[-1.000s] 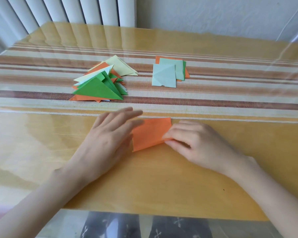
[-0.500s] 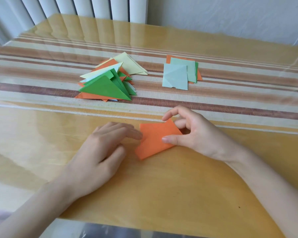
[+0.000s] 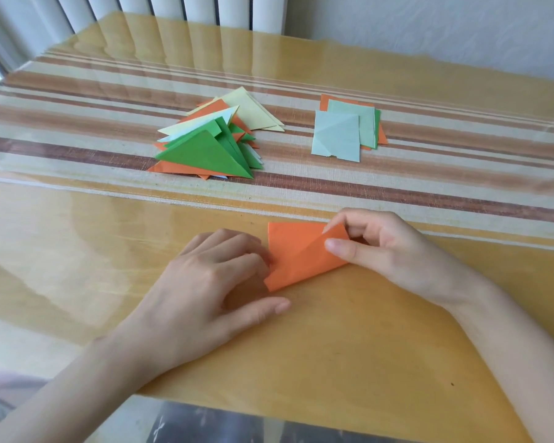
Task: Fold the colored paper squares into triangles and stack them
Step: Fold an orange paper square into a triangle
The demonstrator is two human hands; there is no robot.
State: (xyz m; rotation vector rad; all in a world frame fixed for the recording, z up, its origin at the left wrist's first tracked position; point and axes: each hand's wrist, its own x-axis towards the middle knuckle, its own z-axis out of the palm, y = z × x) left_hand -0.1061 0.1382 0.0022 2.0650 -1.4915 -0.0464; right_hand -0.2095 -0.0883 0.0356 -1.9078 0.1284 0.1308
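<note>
Fingers: R fingers (image 3: 343, 247) pinch orange paper (image 3: 295, 251) corner, flap half-folded; L fingers (image 3: 237, 251) bent, tips pin left edge.
Where: on worktop (image 3: 333, 330), front centre.
Handling: light, thin, prob. slippery; grip corners, press crease.
</note>
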